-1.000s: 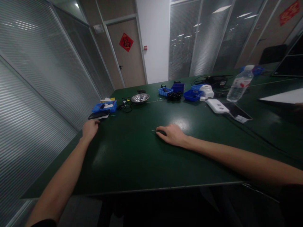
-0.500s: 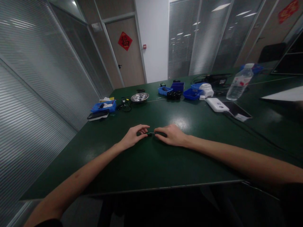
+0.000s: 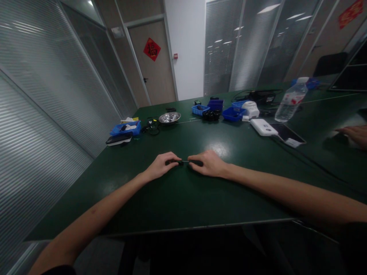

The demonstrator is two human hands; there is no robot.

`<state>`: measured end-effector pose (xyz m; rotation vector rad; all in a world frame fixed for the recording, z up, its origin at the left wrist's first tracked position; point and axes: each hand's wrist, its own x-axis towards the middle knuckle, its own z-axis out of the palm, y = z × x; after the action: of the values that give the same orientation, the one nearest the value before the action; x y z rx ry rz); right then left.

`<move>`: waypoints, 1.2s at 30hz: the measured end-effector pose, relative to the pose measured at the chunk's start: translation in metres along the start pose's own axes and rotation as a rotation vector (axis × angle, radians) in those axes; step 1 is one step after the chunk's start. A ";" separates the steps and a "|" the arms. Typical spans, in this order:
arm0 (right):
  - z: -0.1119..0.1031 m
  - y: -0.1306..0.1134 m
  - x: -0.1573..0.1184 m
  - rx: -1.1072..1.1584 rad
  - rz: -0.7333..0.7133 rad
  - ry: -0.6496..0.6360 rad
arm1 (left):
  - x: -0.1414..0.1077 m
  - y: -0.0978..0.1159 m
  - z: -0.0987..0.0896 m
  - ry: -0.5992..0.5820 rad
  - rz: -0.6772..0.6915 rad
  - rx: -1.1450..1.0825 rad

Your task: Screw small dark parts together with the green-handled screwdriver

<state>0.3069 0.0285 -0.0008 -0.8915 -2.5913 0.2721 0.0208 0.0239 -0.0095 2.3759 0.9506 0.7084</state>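
Low over the green table (image 3: 172,206), my right hand (image 3: 210,163) is closed round the dark handle of a screwdriver (image 3: 197,162). Its thin metal shaft points left, toward my left hand (image 3: 162,165). There, my thumb and fingers pinch a small black part (image 3: 180,163), whose exact kind is too small to make out. The shaft's tip meets this part or lies right beside it. My fingers hide much of the part.
A steel bowl (image 3: 169,118) stands beyond my hands, with a blue tray (image 3: 126,129) to its left. Blue bins (image 3: 233,114), a white power bank (image 3: 263,127) and a water bottle (image 3: 291,100) are at right. Another person's hand (image 3: 355,134) rests at the right edge.
My left fingers have closed down onto the small black part. At the far right, a white sheet has gone from its place and another person's hand now shows there.
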 end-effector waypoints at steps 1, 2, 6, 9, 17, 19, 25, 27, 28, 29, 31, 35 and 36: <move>0.000 0.000 0.000 0.004 -0.001 -0.001 | 0.000 0.000 0.000 0.002 0.004 -0.003; -0.001 0.000 0.000 0.005 -0.001 -0.001 | 0.000 -0.001 0.000 0.004 0.006 -0.004; 0.000 0.000 0.000 0.005 -0.001 -0.006 | -0.001 -0.003 0.002 0.019 0.010 0.001; 0.000 0.000 0.000 0.014 0.000 -0.003 | -0.001 -0.004 0.002 0.030 0.021 0.000; -0.001 -0.001 -0.001 0.006 -0.010 0.007 | -0.002 -0.005 0.001 0.037 0.062 0.009; -0.001 -0.001 -0.001 0.006 -0.021 0.006 | -0.002 -0.006 0.002 0.036 0.064 0.017; 0.004 0.002 0.000 -0.006 -0.062 -0.011 | -0.003 -0.007 0.002 0.030 0.073 0.041; 0.005 0.003 0.001 -0.026 -0.067 -0.010 | -0.003 -0.008 0.003 0.029 0.076 0.043; 0.005 0.003 0.001 -0.032 -0.076 -0.010 | -0.003 -0.008 0.003 0.026 0.077 0.045; 0.005 0.003 0.001 -0.034 -0.088 -0.014 | -0.003 -0.008 0.003 0.025 0.076 0.047; 0.005 0.004 0.001 -0.033 -0.114 -0.020 | -0.003 -0.009 0.003 0.027 0.076 0.057; 0.006 0.005 0.001 -0.026 -0.139 -0.016 | -0.003 -0.010 0.004 0.027 0.094 0.063; 0.006 0.005 0.001 -0.029 -0.144 -0.014 | -0.003 -0.010 0.004 0.023 0.100 0.058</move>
<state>0.3062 0.0328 -0.0074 -0.7107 -2.6623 0.2012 0.0168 0.0268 -0.0192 2.4854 0.8771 0.7571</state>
